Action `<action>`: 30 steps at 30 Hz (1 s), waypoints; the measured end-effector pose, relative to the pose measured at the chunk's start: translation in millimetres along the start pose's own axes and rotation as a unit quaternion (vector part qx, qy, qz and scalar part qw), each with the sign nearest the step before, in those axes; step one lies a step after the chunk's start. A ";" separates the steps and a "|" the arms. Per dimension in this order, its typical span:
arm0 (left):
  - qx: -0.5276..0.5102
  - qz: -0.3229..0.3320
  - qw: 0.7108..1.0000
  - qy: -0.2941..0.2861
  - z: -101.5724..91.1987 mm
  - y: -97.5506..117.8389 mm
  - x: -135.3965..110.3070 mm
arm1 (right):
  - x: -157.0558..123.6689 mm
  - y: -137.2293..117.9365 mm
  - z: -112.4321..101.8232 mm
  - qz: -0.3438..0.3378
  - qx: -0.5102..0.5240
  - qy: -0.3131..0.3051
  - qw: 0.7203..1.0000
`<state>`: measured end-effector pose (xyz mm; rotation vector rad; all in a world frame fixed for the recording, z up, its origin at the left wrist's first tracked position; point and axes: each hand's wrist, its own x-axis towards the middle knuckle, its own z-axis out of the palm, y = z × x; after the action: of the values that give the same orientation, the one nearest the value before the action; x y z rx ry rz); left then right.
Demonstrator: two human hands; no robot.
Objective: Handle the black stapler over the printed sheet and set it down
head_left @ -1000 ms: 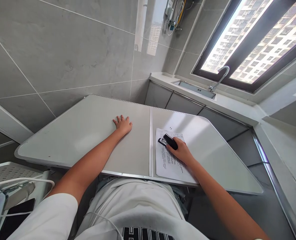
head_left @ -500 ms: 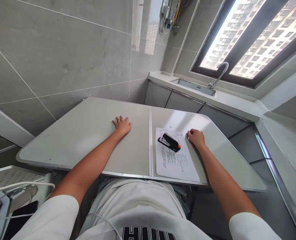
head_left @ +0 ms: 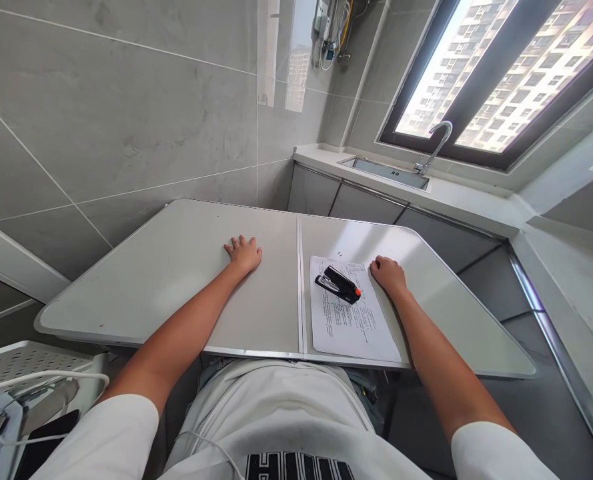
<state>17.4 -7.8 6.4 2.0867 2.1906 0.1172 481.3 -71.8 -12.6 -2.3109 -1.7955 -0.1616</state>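
My left hand [head_left: 243, 254] lies flat on the left half of the pale folding table [head_left: 141, 280], fingers spread, with nothing in it. On the right half, my right hand [head_left: 389, 274] rests with its fingers curled closed, beside the upper right edge of some printed paper [head_left: 346, 333]. No object shows in that hand. A black stapler [head_left: 343, 285] with an orange end lies slantwise on the upper part of the paper, apart from both hands.
A seam [head_left: 299, 287] divides the table. At lower left, a white perforated rack [head_left: 26, 363] stands close by with cables and a dark flat device [head_left: 46, 440]. Beyond the table are a counter with a sink [head_left: 386, 172], a faucet [head_left: 439, 143] and a window.
My right hand has shifted slightly left, closer to the paper's edge. The camera view has tilted a little. My left hand, the stapler and the paper stay in place on the table.
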 end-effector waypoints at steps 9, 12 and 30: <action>-0.007 -0.002 1.000 0.000 2.9 -1.2 2.7 | 0.2 0.8 0.5 -0.002 0.007 0.001 1.000; -0.006 -0.001 1.000 -0.002 2.1 -1.3 2.6 | -0.1 0.8 0.3 0.000 0.012 -0.004 1.000; 0.000 0.002 1.000 0.001 1.6 -0.9 1.6 | -11.8 -8.0 -3.2 -0.073 0.127 0.134 0.980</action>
<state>16.7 -6.2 4.6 2.0910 2.1875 0.1188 470.7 -81.8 -11.2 -1.8843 -1.7353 -0.2393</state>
